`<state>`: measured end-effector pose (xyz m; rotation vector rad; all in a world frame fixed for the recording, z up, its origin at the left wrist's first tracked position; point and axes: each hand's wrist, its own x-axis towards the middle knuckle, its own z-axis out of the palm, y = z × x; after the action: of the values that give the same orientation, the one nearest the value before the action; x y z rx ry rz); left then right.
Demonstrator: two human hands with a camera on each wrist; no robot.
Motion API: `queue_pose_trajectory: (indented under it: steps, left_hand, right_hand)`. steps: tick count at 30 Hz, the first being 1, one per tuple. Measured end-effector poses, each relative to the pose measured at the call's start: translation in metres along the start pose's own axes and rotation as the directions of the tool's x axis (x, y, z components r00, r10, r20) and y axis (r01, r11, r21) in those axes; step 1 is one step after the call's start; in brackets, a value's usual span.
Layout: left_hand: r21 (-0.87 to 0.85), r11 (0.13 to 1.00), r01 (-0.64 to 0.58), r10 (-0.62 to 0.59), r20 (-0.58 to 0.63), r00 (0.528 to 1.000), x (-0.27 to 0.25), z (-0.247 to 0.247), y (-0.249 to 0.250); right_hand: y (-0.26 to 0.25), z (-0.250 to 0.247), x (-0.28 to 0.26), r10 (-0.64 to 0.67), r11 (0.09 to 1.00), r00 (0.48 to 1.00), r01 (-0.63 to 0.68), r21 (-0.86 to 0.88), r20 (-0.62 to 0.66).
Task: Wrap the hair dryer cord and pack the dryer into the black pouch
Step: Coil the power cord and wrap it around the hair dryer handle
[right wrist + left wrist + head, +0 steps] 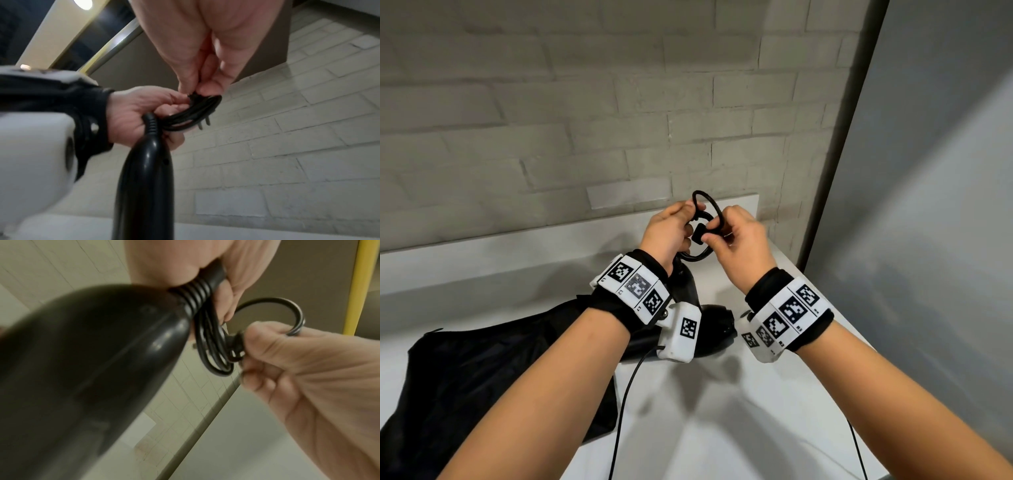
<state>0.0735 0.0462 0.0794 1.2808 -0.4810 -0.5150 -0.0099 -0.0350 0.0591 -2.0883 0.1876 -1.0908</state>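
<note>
above pouch (482,370), both hands (667,229) pinch cord (705,202).

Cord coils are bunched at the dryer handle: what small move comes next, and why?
Probably tuck the plug through the coiled cord to lock it. The left hand grips the loops against the hair dryer handle; the right hand pinches the plug end with one loop free. The black pouch lies unused.

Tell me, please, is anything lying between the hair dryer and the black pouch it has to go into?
Nothing visible does. The hair dryer hangs right beside the black pouch on the white counter. The left hand grips the coiled cord and the right hand pinches it. The pouch's opening is not visible.
</note>
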Motion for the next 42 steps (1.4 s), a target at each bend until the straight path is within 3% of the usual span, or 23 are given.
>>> queue_pose_trajectory:
  steps: [3, 6, 9, 13, 17, 20, 22, 24, 30, 35, 38, 42]
  left_hand:
    - [0.008, 1.0, 0.01, -0.01, -0.001, 1.0, -0.001, 0.002, 0.0]
    - [0.02, 1.0, 0.014, -0.015, 0.026, 1.0, -0.003, 0.003, -0.001]
    - [0.021, 0.999, 0.035, -0.035, 0.043, 0.998, -0.005, 0.002, 0.001]
    - [0.072, 0.997, 0.03, -0.035, 0.075, 0.997, -0.006, 0.0, 0.001]
    - [0.053, 0.998, 0.032, -0.037, 0.093, 0.995, -0.004, -0.003, 0.002]
    - [0.055, 0.998, 0.03, -0.037, 0.118, 0.992, -0.003, -0.004, 0.003]
    - [0.04, 0.999, 0.034, -0.038, 0.116, 0.992, -0.002, -0.006, 0.003]
    - [0.073, 0.997, 0.034, -0.044, 0.127, 0.991, -0.001, -0.006, 0.004]
    - [0.177, 0.982, 0.06, -0.082, 0.12, 0.989, -0.002, -0.002, 0.005]
    - [0.188, 0.981, 0.049, -0.069, 0.098, 0.993, -0.002, -0.003, 0.005]
    - [0.171, 0.984, 0.047, -0.062, 0.085, 0.994, -0.002, -0.004, 0.004]
    - [0.224, 0.973, 0.052, -0.07, 0.073, 0.995, -0.001, -0.005, 0.003]
  right_hand:
    - [0.004, 0.006, 0.002, 0.008, 0.991, 0.996, 0.004, -0.132, 0.09]
    - [0.009, 0.01, 0.004, 0.02, 0.978, 0.999, -0.012, -0.209, 0.038]
    - [0.014, 0.011, 0.006, 0.14, 0.987, 0.99, -0.142, -0.081, -0.028]
    - [0.015, 0.018, 0.005, 0.196, 0.965, 0.963, -0.223, 0.136, 0.185]
    - [0.016, 0.015, 0.008, 0.232, 0.921, 0.928, -0.306, 0.241, 0.292]
    - [0.025, 0.003, 0.004, 0.253, 0.964, 0.887, -0.263, -0.027, 0.386]
    - [0.035, -0.006, -0.003, 0.333, 0.937, 0.796, -0.219, -0.273, 0.505]
    - [0.054, -0.016, -0.011, 0.443, 0.875, 0.717, -0.214, -0.435, 0.538]
    - [0.069, -0.027, -0.017, 0.5, 0.832, 0.681, -0.206, -0.516, 0.535]
    - [0.061, -0.02, -0.012, 0.409, 0.883, 0.765, -0.194, -0.428, 0.497]
    - [0.048, -0.015, -0.012, 0.346, 0.938, 0.78, -0.274, -0.212, 0.522]
    - [0.035, -0.008, -0.009, 0.279, 0.946, 0.8, -0.323, -0.009, 0.532]
